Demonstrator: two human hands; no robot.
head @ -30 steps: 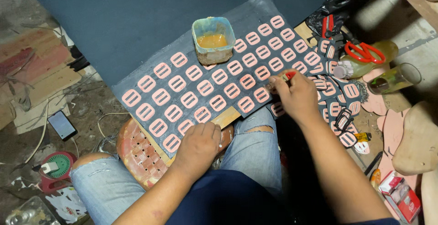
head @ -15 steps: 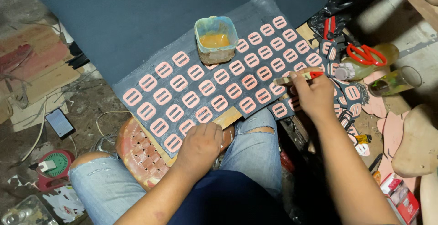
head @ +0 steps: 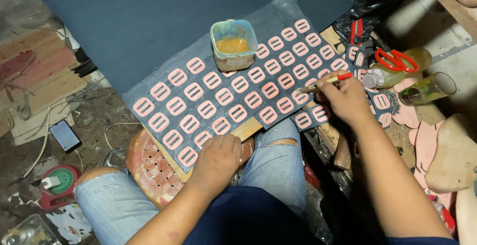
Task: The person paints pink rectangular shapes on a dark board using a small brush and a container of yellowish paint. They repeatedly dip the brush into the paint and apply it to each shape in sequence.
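Spreading away from both hands and beyond them: a large dark sheet (head: 149, 21), its near edge lying across a wooden board (head: 247, 127) propped over the knees, probably so as to keep the working surface flat and within reach. Covering the near strip of that sheet, between and just ahead of the hands: slanting rows of small pink pieces (head: 218, 96), each a rounded rectangle with two slots, set close side by side, seemingly to be treated one after another. Sitting among the far rows, ahead of the right hand and a little to its left: a squat, stained plastic tub (head: 233, 44) with orange-yellow liquid inside, near enough for dipping. Resting flat at the near edge of the board, fingers curled over the last row: left hand (head: 216, 158), holding nothing, apparently pressing down to steady board and sheet. Pinching a thin brush (head: 325, 82) with a red handle between thumb and fingertips: right hand (head: 345, 98), closed on it like a pen, tip lowered onto a pink piece at the right end of the rows. Lying past the right hand, on its outer side: red-handled scissors (head: 392, 59), a yellowish bottle (head: 397, 71) on its side, a small glass (head: 427, 88). Down on the floor, out beyond the left hand: a phone (head: 64, 136).
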